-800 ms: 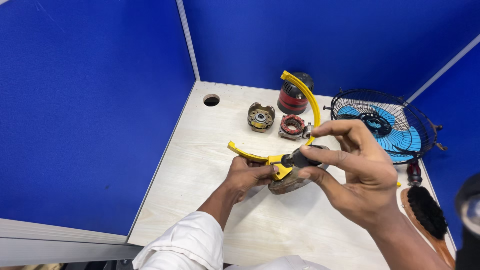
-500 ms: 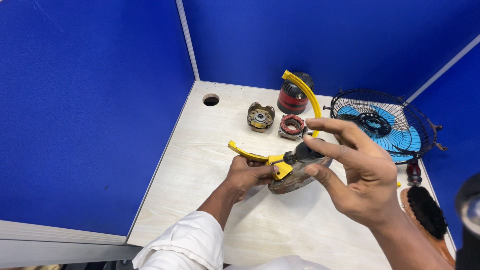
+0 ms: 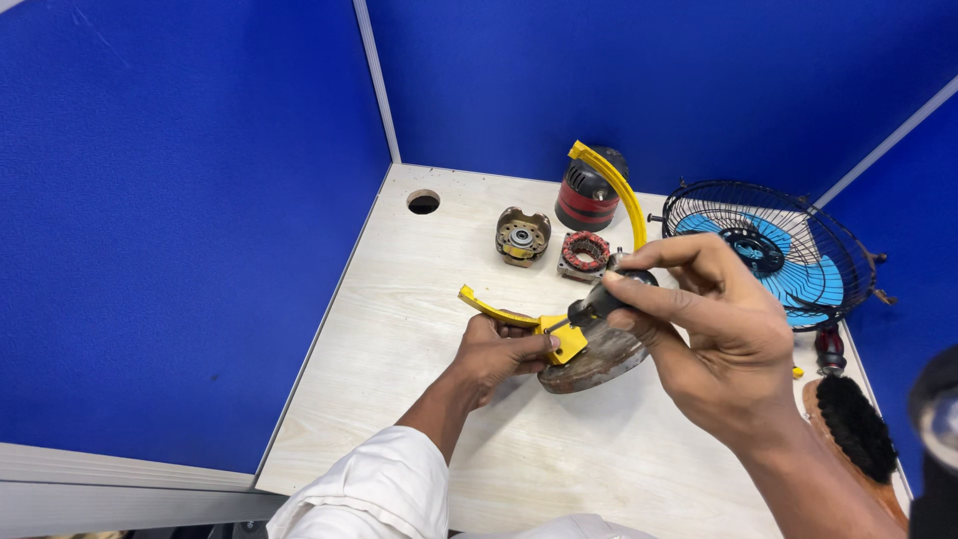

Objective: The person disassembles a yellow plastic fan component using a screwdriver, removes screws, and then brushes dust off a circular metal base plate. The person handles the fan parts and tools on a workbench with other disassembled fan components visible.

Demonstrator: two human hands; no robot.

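My left hand (image 3: 502,351) grips a round rusty metal base (image 3: 597,361) with a yellow curved bracket (image 3: 611,196) fixed to it; one arm of the bracket arcs up over the desk, the other sticks out to the left. My right hand (image 3: 714,334) holds a dark-handled screwdriver (image 3: 605,298). Its tip rests on the yellow mounting block (image 3: 564,337) at the edge of the base.
On the pale wooden desk (image 3: 399,349) stand a red-and-black motor housing (image 3: 587,198), a brass-coloured motor end cap (image 3: 523,237) and a stator with copper windings (image 3: 585,253). A blue fan in a black wire guard (image 3: 768,250) lies at right, with a black brush (image 3: 848,424) near it. Blue partitions enclose the desk.
My right hand has shifted slightly, keeping the screwdriver on the yellow block. The base and bracket stay in my left hand.
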